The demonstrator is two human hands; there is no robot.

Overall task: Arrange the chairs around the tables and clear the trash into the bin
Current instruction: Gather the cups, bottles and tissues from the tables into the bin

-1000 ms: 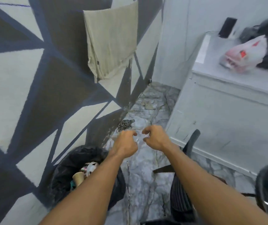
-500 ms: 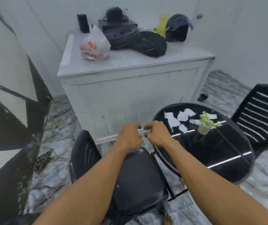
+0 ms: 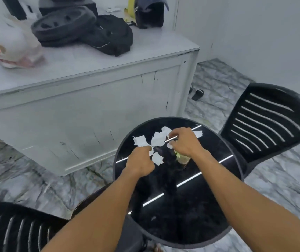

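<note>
Right now, in your head view, the torn paper scraps (image 3: 158,139) lie on the round black counter (image 3: 191,206), toward its 12 o'clock edge. Your left grip (image 3: 141,160) is curled at the scraps' 7 o'clock side, with one scrap at its thumb. Your right grip (image 3: 185,142) curls down over them at 3 o'clock. Whether either pinches paper cannot be told. One black chair (image 3: 267,122) stands at the counter's 2 o'clock, another chair (image 3: 14,228) at 8 o'clock.

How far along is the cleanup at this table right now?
Done: the right chair and near-left chair stand close to the round table. In hand: left hand and right hand curl over the paper scraps, grip unclear. Left: several scraps still lie there; no bin in view.
</note>
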